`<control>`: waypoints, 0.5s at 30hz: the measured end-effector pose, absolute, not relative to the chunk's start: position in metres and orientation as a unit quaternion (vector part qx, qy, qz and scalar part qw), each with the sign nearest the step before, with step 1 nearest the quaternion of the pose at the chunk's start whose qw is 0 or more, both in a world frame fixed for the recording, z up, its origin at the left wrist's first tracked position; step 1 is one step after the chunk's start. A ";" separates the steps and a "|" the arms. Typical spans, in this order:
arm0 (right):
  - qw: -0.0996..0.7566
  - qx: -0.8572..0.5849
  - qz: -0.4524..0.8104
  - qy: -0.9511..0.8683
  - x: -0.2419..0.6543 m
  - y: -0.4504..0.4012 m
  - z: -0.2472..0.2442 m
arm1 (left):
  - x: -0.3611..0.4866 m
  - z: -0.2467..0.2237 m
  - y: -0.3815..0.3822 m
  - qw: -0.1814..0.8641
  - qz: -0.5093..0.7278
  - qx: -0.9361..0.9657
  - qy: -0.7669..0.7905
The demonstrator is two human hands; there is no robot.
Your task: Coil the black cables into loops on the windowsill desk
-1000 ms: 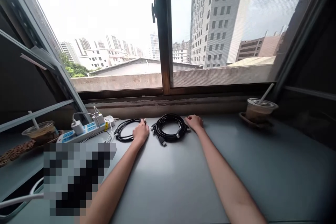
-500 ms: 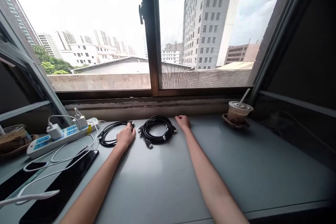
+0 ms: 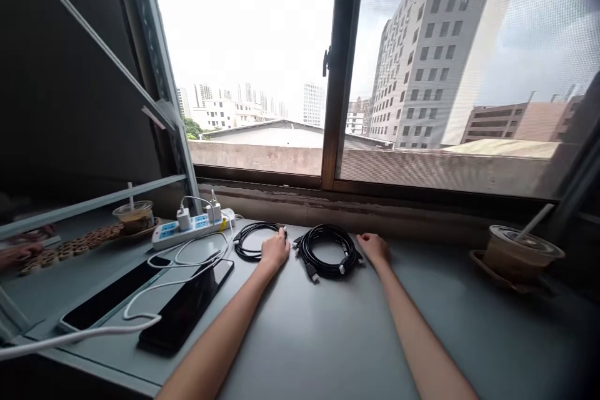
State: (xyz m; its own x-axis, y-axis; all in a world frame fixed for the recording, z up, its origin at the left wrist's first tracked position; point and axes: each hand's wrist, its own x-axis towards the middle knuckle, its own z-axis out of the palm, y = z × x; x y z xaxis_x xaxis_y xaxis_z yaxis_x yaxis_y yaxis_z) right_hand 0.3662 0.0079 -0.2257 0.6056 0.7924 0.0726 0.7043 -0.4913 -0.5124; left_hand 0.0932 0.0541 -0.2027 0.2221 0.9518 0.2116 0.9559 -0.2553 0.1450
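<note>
1. Lying on the surface (image 3: 304,337) at the dial's centre: the larger black cable coil (image 3: 328,270).
2. At nine o'clock, the left hand (image 3: 275,250) covers the right edge of the smaller black coil (image 3: 247,255), bent over — I cannot tell whether it grips.
3. At three o'clock, the right hand (image 3: 375,249) sits just beside the larger coil, curled narrow — cannot tell if it holds anything.
4. Farther toward nine: a white power strip (image 3: 171,235); toward eight, a dark phone (image 3: 182,319).
5. Well apart at three: a lidded cup (image 3: 510,256).
</note>
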 end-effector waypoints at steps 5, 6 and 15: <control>0.209 -0.865 0.058 -0.452 0.361 0.010 -0.230 | 0.096 -0.209 0.054 -0.006 -0.137 -0.776 -0.616; 0.203 -0.866 0.054 -0.454 0.361 0.010 -0.231 | 0.096 -0.210 0.054 -0.008 -0.136 -0.775 -0.617; 0.189 -0.871 0.025 -0.452 0.358 0.005 -0.231 | 0.095 -0.212 0.055 -0.035 -0.146 -0.776 -0.613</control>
